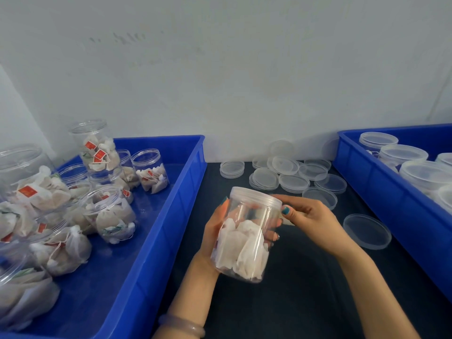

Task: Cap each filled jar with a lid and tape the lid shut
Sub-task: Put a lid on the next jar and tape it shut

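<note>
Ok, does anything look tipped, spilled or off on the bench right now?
Yes, in the left blue bin: several uncapped jars lie tipped on their sides, tea bags bulging at their mouths. The held jar is fine: left hand grips it, tilted, right hand grips its lid. No tape in view.

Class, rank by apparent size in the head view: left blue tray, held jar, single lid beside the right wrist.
1. left blue tray
2. held jar
3. single lid
Jar is nearer, so second and third are unsure.
</note>
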Available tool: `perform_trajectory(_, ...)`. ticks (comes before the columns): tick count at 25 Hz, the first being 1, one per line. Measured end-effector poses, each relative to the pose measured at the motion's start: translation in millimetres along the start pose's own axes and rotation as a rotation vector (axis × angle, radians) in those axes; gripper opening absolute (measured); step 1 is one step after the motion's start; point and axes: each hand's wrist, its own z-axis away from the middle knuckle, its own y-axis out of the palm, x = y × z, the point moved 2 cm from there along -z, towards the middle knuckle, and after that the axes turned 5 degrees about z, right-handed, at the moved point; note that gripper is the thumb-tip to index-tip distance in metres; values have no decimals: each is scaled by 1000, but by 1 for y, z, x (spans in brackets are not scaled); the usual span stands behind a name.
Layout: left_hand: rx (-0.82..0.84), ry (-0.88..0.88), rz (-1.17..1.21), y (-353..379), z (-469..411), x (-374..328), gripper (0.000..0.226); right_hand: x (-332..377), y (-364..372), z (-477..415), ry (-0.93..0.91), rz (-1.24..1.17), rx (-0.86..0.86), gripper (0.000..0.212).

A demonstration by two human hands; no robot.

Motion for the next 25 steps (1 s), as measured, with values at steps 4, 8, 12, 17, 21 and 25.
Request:
perform_trajectory(4,-267,94,-274,-12,-1,-2,72,-3,3,2,-43,-14,53,34)
perform_trajectory(8,-463,236,-574,-12,-1,-10,74,-8,3,0,-51,53,-2,50)
perform_trajectory(12,-557,621,-859,-13,-1,-20,42,-6,-5,4,8,25,-95,27)
perform_trajectory(17,-567,686,-1046,-12,-3,-13,49,-1,6,5,61,313,-104,48)
perform_trajectory(21,-655,594,-1325,-16,-10,-8,99,7,13,5,-7,348,-33,38)
perform_trajectory(25,-674,628,-1203,-21,-6,-14,87,2,6,6,-17,386,-24,42)
